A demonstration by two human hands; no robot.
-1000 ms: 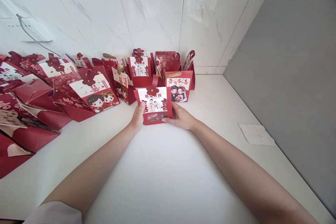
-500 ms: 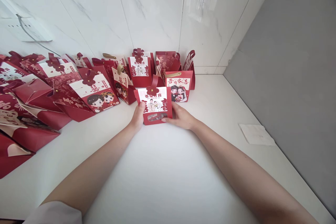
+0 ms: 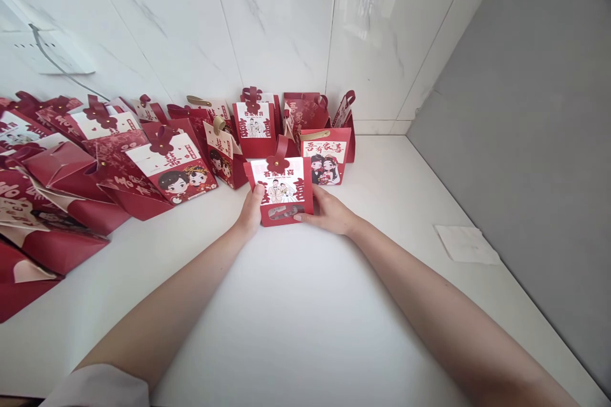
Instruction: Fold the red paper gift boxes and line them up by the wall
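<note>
A red and white gift box (image 3: pixel 282 191) with a printed couple, a flower-shaped strap on top and a clear window low down stands upright on the white table (image 3: pixel 286 305). My left hand (image 3: pixel 250 213) grips its left side, thumb on the front edge. On the other side, my right hand (image 3: pixel 328 211) is closed round the lower right, with its thumb by the window; the fingers behind are hidden. Just behind it to the right is a red box with a cartoon couple (image 3: pixel 325 156). Another box with the same couple print (image 3: pixel 254 127) stands further back.
Many red gift boxes crowd the left, including one with two cartoon faces (image 3: pixel 172 168). A small cream box (image 3: pixel 223 152) stands left of the held one. White tiles (image 3: pixel 277 19) rise behind, a grey wall (image 3: pixel 534 114) at right. A white tissue (image 3: pixel 466 245) lies near that wall.
</note>
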